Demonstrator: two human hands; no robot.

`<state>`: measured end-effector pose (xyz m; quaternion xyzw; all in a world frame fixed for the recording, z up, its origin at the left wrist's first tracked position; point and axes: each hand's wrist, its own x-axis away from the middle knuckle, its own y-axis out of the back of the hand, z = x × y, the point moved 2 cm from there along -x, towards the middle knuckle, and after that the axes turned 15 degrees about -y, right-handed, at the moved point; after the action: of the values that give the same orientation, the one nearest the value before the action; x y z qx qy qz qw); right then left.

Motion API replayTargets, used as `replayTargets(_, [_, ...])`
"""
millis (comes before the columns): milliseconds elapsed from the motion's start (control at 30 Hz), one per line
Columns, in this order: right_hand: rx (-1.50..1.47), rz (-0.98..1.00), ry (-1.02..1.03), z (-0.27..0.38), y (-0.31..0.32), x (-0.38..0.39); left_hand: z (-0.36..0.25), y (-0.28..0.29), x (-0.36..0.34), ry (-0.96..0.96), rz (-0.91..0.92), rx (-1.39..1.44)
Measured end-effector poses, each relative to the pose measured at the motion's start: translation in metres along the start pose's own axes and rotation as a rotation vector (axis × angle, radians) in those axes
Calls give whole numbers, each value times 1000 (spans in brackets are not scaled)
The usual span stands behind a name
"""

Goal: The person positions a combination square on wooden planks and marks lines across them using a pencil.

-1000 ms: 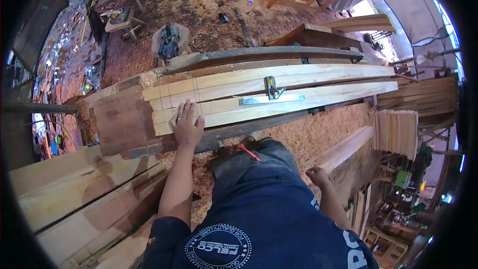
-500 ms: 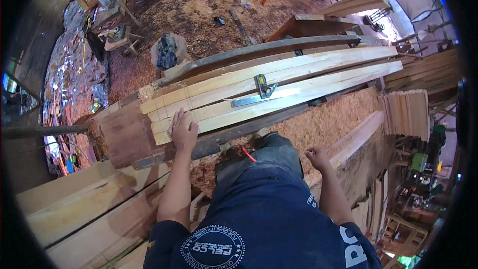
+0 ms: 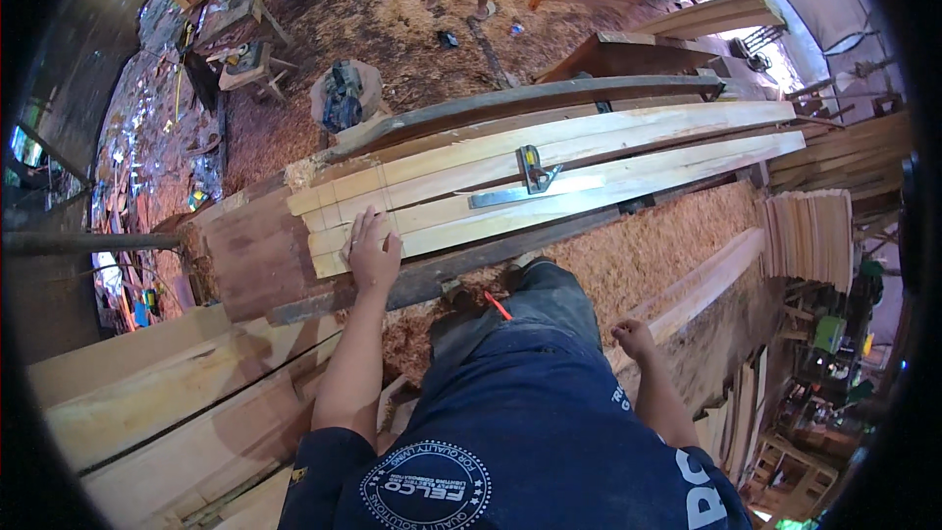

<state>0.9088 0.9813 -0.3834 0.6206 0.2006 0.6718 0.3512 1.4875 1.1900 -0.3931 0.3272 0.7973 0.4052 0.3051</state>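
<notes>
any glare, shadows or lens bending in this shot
Head view: fisheye darkens the corners and probably bows the pale boards; head view: daylight blows out at upper right, and the metal square catches a shine; head view: shadows fall across the lower-left planks.

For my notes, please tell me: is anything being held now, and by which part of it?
The left grip rests on the pale boards near their marked end, without grasping. The right grip is curled; whether it holds anything is unclear.
</notes>
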Motion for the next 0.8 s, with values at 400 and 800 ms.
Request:
replayTargets(400, [110, -85, 77, 106, 66, 3, 1, -6, 0, 2, -37, -24])
replayTargets(800, [-41, -274, 346, 259, 109, -73, -140, -46, -70, -303, 111, 138])
